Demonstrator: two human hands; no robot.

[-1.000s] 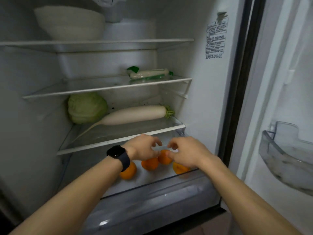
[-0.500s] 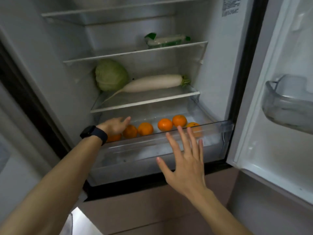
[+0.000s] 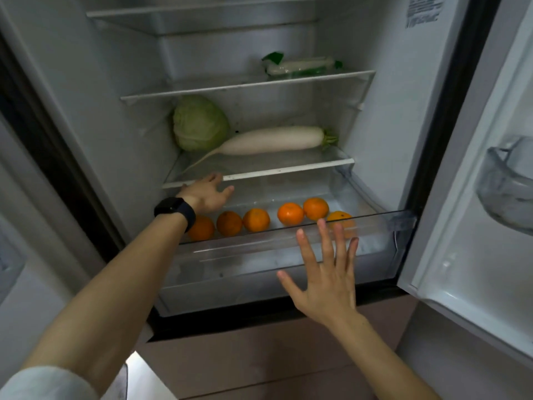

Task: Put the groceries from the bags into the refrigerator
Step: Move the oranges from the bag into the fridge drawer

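The six oranges [image 3: 256, 220] lie in a loose row in the clear drawer [image 3: 245, 264], closer to its front wall than its back. The row runs left to right, along the drawer's own long axis. The leftmost orange sits partly under my left wrist and the rightmost lies against the front wall.

That front wall is straight ahead of my right hand [image 3: 326, 281], which is spread flat with straight fingers and holds nothing. Its fingertips overlap the rim, but I cannot tell whether they touch it. My left hand [image 3: 206, 194], relaxed and holding nothing, hangs over the drawer's left back corner, just below the front edge of the shelf [image 3: 288, 171].

My right hand is therefore the nearer one to the wall. I judge that closing the drawer means a push straight back, across its long axis, once my left hand is out.

On the shelf are one cabbage [image 3: 199, 122] at the left and one white radish [image 3: 271, 141] lying lengthwise, leaf end right. One packet [image 3: 300, 66] lies on the shelf above.
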